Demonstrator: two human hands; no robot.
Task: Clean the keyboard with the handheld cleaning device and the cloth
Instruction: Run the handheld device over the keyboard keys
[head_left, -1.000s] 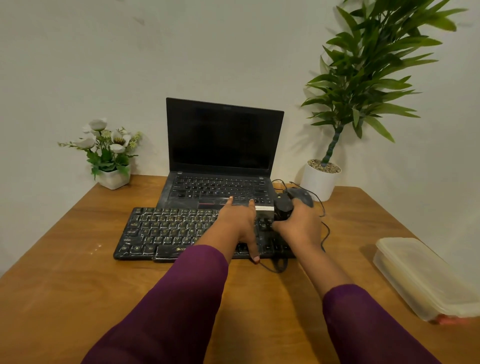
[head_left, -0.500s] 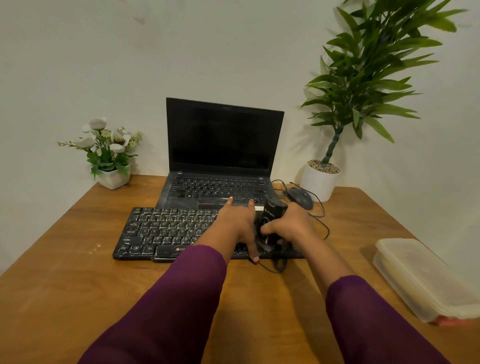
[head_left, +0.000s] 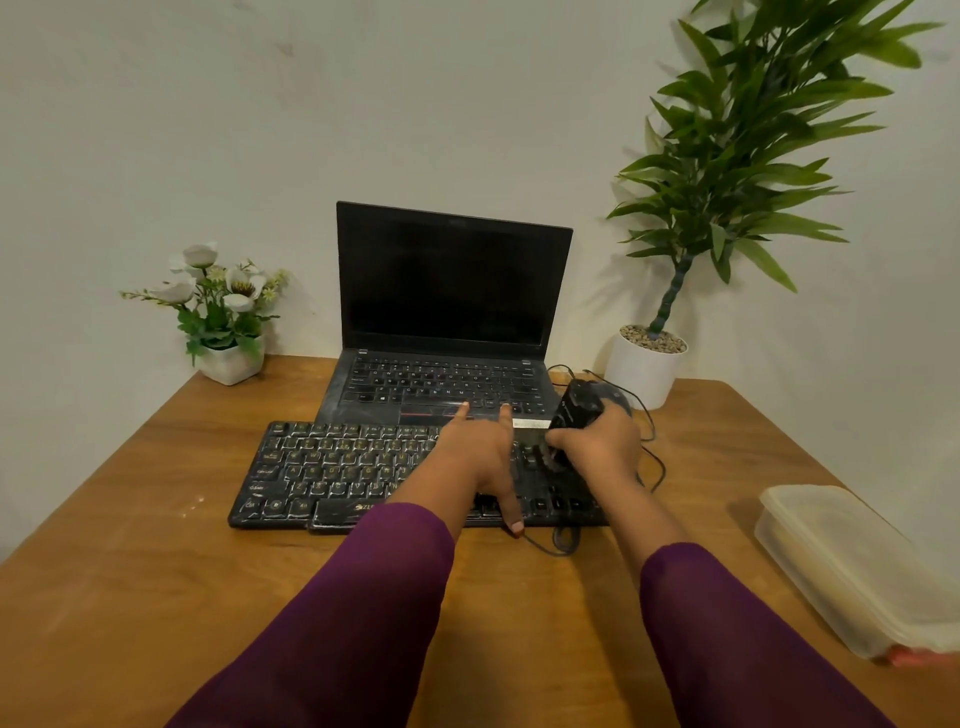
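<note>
A black keyboard (head_left: 332, 467) with pale lettering lies on the wooden table (head_left: 156, 597), in front of an open laptop (head_left: 447, 312). My left hand (head_left: 478, 457) rests flat on the keyboard's right half, fingers straight and spread, thumb at its front edge. My right hand (head_left: 597, 452) grips a black handheld cleaning device (head_left: 576, 410), whose lower brush end touches the keys at the keyboard's right end. No cloth is visible.
A black mouse (head_left: 618, 397) with its cable sits behind my right hand. A tall potted plant (head_left: 644, 369) stands at back right, a small flower pot (head_left: 228, 358) at back left. A lidded translucent plastic box (head_left: 852, 561) lies at the right table edge.
My right hand swept the cleaning device leftward over the keys half a second ago, then back right to the keyboard's end. My left hand has stayed in place.
</note>
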